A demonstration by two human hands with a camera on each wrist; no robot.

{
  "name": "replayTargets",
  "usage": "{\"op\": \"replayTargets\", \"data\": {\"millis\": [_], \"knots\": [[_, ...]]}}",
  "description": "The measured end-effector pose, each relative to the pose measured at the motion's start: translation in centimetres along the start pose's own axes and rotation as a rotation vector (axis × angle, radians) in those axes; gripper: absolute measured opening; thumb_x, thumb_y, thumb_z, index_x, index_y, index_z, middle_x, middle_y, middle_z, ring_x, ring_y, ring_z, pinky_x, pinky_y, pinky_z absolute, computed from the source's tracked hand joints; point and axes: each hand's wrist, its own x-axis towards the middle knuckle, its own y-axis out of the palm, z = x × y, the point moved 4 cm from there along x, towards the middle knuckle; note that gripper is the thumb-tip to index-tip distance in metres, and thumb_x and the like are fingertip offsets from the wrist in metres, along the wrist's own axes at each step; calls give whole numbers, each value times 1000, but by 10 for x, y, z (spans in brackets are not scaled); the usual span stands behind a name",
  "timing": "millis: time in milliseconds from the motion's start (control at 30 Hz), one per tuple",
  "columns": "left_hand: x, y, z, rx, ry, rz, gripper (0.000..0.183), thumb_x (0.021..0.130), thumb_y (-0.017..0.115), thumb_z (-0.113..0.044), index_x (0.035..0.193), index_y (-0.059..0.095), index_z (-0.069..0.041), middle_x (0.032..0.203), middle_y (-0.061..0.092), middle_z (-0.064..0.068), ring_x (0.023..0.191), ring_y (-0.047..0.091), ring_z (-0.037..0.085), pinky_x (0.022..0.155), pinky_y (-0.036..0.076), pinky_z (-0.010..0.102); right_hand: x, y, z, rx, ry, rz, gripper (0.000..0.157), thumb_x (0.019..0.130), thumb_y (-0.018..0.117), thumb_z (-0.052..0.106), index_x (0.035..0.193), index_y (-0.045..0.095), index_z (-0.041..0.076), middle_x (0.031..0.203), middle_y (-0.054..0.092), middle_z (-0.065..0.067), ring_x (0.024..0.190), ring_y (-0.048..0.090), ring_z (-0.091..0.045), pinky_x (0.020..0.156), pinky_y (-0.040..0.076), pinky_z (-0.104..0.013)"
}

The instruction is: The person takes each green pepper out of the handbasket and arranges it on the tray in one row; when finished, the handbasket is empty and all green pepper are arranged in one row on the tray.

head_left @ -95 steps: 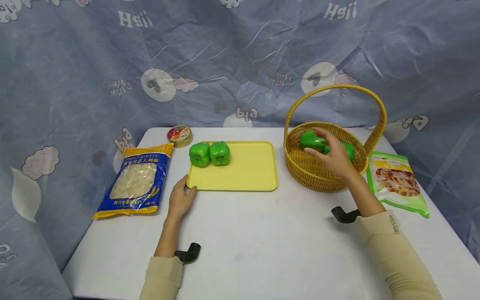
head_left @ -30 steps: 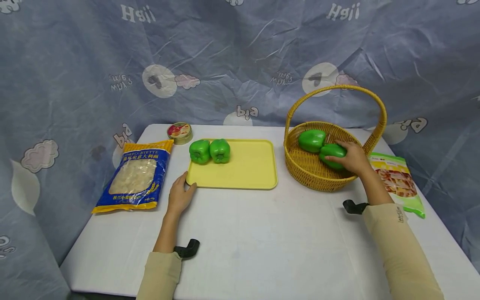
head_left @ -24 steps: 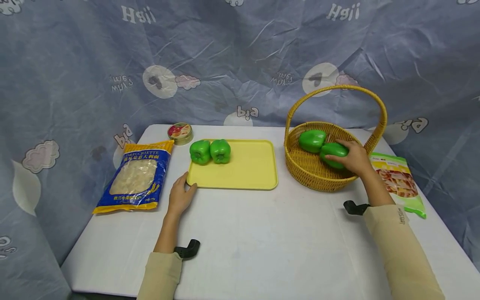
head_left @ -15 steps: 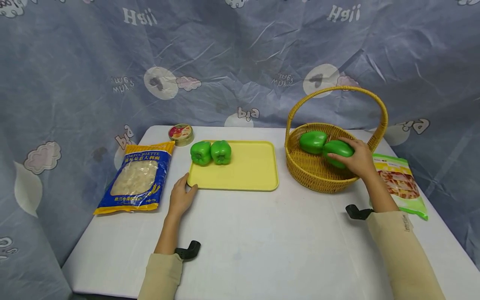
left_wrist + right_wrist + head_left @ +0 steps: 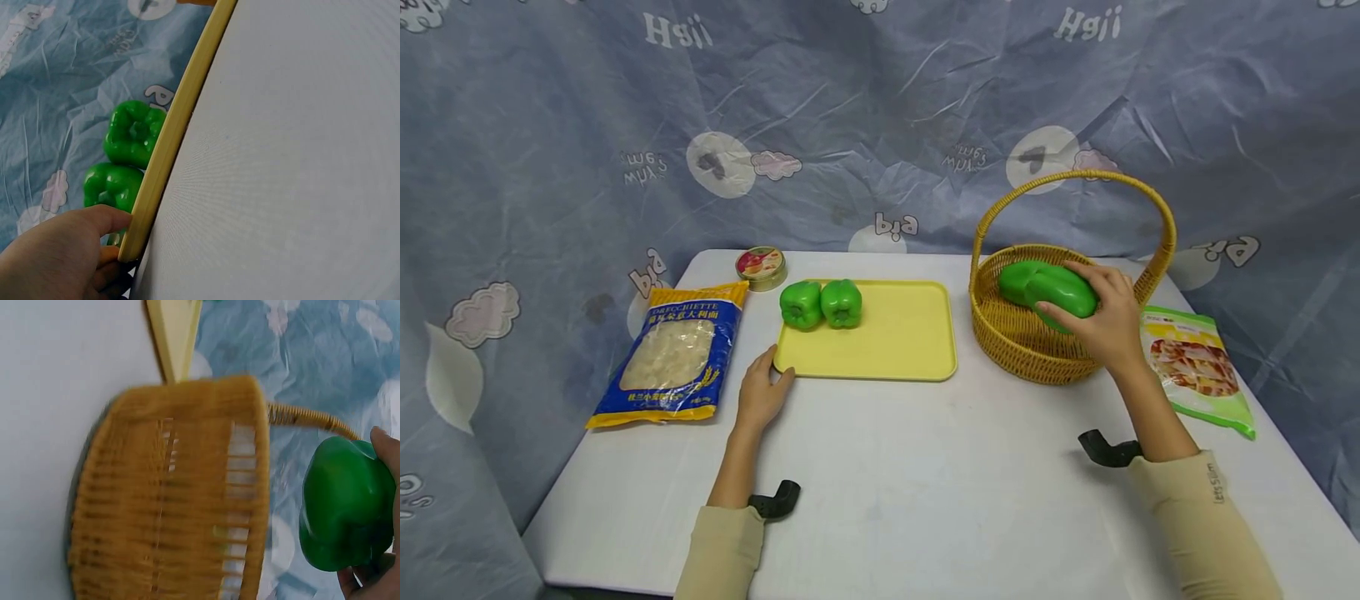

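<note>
"Two green peppers [image 5: 842, 303], glossy, side by side at the far left of the yellow tray [image 5: 902, 337]. Any others?"

"Two. Item: basket pepper [image 5: 1013, 279], far left inside the wicker basket [image 5: 1037, 367], right of the tray. Item: held pepper [image 5: 1060, 292], under the basket's arched handle, overlapping its neighbour in the head view; contact between them cannot be told."

"Condition of the right hand [image 5: 1108, 325]?"

"Fingers spread to the pepper's width and bent around it, thumb on the near side, fingertips on the far side. The right wrist view shows the pepper raised level with the rim or higher."

"Left hand [image 5: 760, 398]?"

"At the tray's near-left corner, thumb at the near edge, fingers around the left edge; a narrow grip, apparently steadying."

"Step in hand?"

"Judged as lifting one pepper out of the basket. The next move would seem to call for a firm hold and a path over the left rim, clear of the handle, with the tray kept steady."

"Remaining stock?"

"Blue pasta bag [image 5: 666, 358], left; round tin [image 5: 760, 268], far left; green-edged packet [image 5: 1198, 367], right of the basket. All on the white table [image 5: 925, 483]."
</note>
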Motion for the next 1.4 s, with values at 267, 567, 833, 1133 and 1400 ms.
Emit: {"op": "replayTargets", "data": {"millis": [267, 567, 833, 1133, 1400], "knots": [[-1, 1, 2, -4, -21, 17, 62, 92, 52, -27, 142, 30, 1, 142, 33, 22, 132, 28, 36, 109, 22, 46, -4, 37, 41, 100, -61, 35, 67, 64, 85, 19, 125, 59, 14, 115, 51, -14, 103, 43, -28, 74, 38, -45], [-1, 0, 0, -6, -12, 7, 61, 92, 52, -26, 142, 31, 1, 142, 34, 22, 131, 29, 36, 109, 22, 45, 3, 91, 75, 176, -54, 83, 66, 68, 82, 30, 127, 57, 17, 117, 50, -11, 104, 44, -27, 76, 39, -44], [-2, 2, 2, -4, -13, 6, 61, 91, 53, -26, 142, 32, 1, 142, 35, 21, 131, 29, 34, 109, 23, 45, 12, 152, 86, 220, 71, 85, 65, 71, 78, 37, 128, 55, 17, 117, 46, -12, 103, 41, -28, 81, 40, -46], [0, 2, 3, -2, -1, -6, 61, 90, 55, -25, 141, 32, 2, 141, 36, 22, 130, 30, 36, 108, 24, 46, 15, 217, 66, 195, 260, 224, 67, 77, 74, 38, 133, 48, 13, 119, 39, -17, 108, 37, -31, 86, 40, -47], [1, 2, 4, 10, 23, -26, 61, 90, 55, -25, 140, 34, 2, 139, 38, 23, 129, 32, 36, 107, 26, 47, 10, 243, 60, 198, 324, 259, 69, 77, 73, 38, 134, 46, 10, 120, 37, -20, 107, 37, -32, 85, 40, -47]]}}
